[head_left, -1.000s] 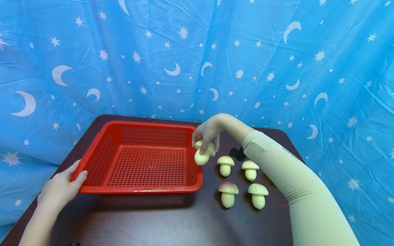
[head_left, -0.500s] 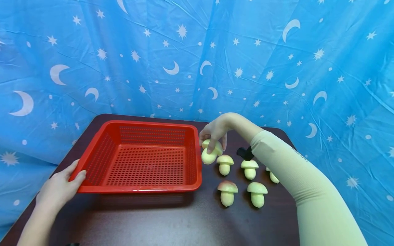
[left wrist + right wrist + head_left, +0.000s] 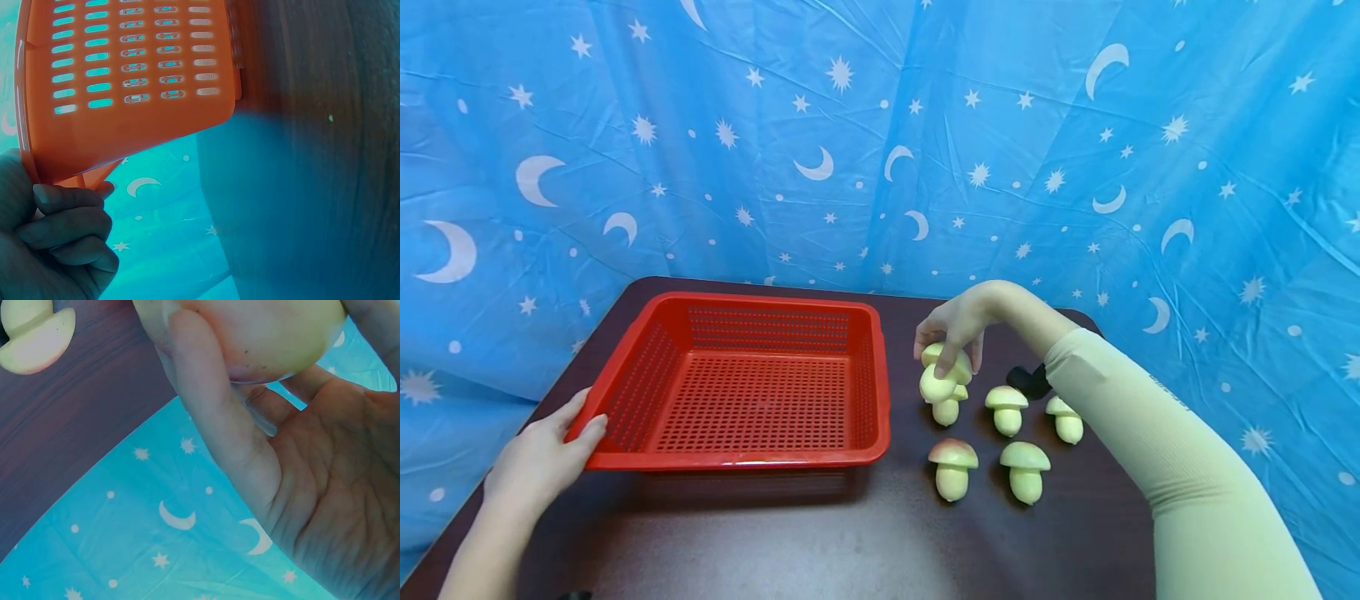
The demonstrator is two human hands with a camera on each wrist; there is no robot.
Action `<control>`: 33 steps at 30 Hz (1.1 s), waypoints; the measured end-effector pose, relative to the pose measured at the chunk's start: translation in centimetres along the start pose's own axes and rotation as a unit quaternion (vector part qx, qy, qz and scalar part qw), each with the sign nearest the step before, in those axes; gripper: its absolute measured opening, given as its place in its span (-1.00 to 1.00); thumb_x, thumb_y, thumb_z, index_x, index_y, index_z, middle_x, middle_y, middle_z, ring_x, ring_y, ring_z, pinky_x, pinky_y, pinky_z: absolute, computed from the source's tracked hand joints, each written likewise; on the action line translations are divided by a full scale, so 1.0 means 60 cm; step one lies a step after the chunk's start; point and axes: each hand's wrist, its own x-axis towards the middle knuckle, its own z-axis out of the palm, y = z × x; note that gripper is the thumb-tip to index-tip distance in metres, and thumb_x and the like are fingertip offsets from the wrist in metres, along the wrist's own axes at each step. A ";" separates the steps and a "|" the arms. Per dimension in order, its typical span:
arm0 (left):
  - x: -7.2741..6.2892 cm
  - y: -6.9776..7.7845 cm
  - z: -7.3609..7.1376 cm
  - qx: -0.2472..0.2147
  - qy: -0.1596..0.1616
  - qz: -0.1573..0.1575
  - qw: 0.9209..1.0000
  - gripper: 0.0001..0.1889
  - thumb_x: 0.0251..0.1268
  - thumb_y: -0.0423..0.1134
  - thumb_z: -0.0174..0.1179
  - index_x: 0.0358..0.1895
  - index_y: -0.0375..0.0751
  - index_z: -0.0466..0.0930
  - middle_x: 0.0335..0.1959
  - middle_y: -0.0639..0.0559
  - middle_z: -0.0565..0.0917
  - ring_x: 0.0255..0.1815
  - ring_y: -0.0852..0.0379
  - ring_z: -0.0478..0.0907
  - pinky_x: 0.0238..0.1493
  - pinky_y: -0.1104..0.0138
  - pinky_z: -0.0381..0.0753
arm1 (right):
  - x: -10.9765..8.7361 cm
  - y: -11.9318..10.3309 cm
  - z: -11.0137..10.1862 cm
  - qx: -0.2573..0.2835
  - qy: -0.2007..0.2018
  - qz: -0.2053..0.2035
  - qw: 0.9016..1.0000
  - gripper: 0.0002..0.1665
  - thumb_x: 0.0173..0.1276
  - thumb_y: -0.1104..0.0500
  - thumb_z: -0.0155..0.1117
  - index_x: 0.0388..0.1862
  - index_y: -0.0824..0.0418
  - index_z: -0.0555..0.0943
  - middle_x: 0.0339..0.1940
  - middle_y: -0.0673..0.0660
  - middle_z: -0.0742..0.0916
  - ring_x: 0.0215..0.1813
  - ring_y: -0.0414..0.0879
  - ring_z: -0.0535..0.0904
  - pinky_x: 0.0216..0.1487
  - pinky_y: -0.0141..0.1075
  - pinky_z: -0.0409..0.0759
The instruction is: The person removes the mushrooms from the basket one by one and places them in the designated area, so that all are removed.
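Observation:
My left hand [image 3: 538, 458] grips the left rim of a red plastic basket [image 3: 737, 461], thumb inside and fingers curled beneath, as the left wrist view shows. The basket has slotted walls and nothing in it, and a dark shadow lies under its near side. To the right of the basket, my right hand [image 3: 958, 329] holds a pale yellow toy mushroom [image 3: 934, 385] between thumb and fingers. In the right wrist view the mushroom's smooth, pinkish cap [image 3: 269, 344] shows between the fingers. In the head view it partly covers another mushroom [image 3: 946, 412] lying on the table.
Several more toy mushrooms lie in rows on the dark table [image 3: 760, 542], among them a red-capped one [image 3: 952, 468] and a greenish one [image 3: 1025, 471]. A black object [image 3: 1028, 382] sits at my right wrist. A blue curtain [image 3: 820, 225] with moons and stars hangs behind.
My right hand has moved right, away from the basket's right rim, with the mushroom still held. The rightmost mushroom has come out from behind the sleeve. My left hand keeps its hold.

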 end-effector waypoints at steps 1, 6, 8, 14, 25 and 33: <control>0.000 0.000 0.000 0.001 0.000 0.000 1.000 -0.19 0.40 -0.10 0.05 0.44 -0.52 -0.18 -0.01 -0.66 0.37 -0.32 -0.26 0.48 -0.46 0.02 0.65 | -0.003 0.003 0.000 0.002 0.001 0.000 1.000 -0.42 0.31 0.08 0.32 0.25 0.14 0.36 0.30 0.14 0.39 0.16 0.00 0.49 -0.09 -0.16 0.65; 0.000 0.001 -0.001 0.001 -0.002 0.000 1.000 -0.20 0.40 -0.10 0.05 0.44 -0.52 -0.18 -0.02 -0.66 0.37 -0.32 -0.25 0.48 -0.47 0.03 0.65 | -0.017 0.022 0.002 0.012 0.005 0.001 1.000 -0.39 0.31 0.07 0.32 0.28 0.16 0.35 0.33 0.16 0.37 0.21 0.01 0.43 -0.08 -0.15 0.65; 0.000 0.002 0.000 0.001 -0.002 0.000 1.000 -0.20 0.40 -0.11 0.05 0.44 -0.52 -0.18 -0.02 -0.66 0.36 -0.32 -0.27 0.48 -0.47 0.03 0.65 | -0.022 0.030 0.003 0.016 0.004 0.002 1.000 -0.38 0.31 0.07 0.32 0.28 0.17 0.34 0.34 0.16 0.36 0.21 0.01 0.44 -0.07 -0.15 0.65; 0.003 -0.001 0.000 0.003 -0.005 -0.001 1.000 -0.18 0.39 -0.11 0.06 0.44 -0.51 -0.20 -0.02 -0.66 0.35 -0.30 -0.34 0.46 -0.46 0.01 0.65 | -0.035 0.051 0.010 0.034 0.000 -0.002 0.999 -0.37 0.32 0.08 0.31 0.30 0.19 0.33 0.39 0.18 0.30 0.11 0.01 0.51 -0.06 -0.14 0.64; 0.005 -0.003 0.003 0.005 0.006 0.007 1.000 -0.20 0.40 -0.12 0.06 0.44 -0.50 -0.18 -0.05 -0.65 0.36 -0.32 -0.31 0.44 -0.50 0.03 0.64 | -0.049 0.081 0.022 0.048 0.003 0.010 0.999 -0.34 0.32 0.07 0.33 0.32 0.17 0.32 0.41 0.23 0.26 0.19 0.01 0.50 -0.06 -0.15 0.64; 0.004 0.003 0.004 0.008 0.003 -0.009 1.000 -0.20 0.40 -0.14 0.06 0.44 -0.51 -0.19 -0.05 -0.65 0.34 -0.30 -0.36 0.42 -0.49 0.00 0.64 | -0.055 0.099 0.033 0.060 0.005 0.011 0.998 -0.35 0.31 0.08 0.33 0.31 0.19 0.33 0.43 0.22 0.25 0.24 0.05 0.45 -0.07 -0.13 0.65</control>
